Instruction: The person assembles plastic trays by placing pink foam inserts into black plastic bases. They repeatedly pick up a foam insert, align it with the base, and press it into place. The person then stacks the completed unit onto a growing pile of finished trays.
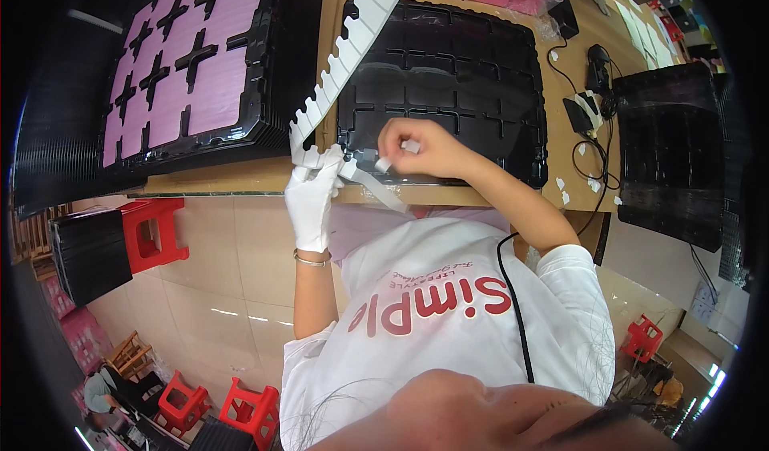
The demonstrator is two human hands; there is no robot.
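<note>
The gloved left hand [314, 187], closed on the notched white strip [343, 66], is nearer it; the strip's long axis runs up and rightward, away from the person. Rightward, the bare right hand [428, 148] pinches a small white piece [383, 164] over the black tray [489, 90].

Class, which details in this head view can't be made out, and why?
In the head view:
White notched strip: far end cut off by the top edge.
Strip section inside the gloved left hand: hidden by its fingers.
White piece in the right hand: full shape hidden by curled fingers.
Background person: activity too small to tell.
</note>
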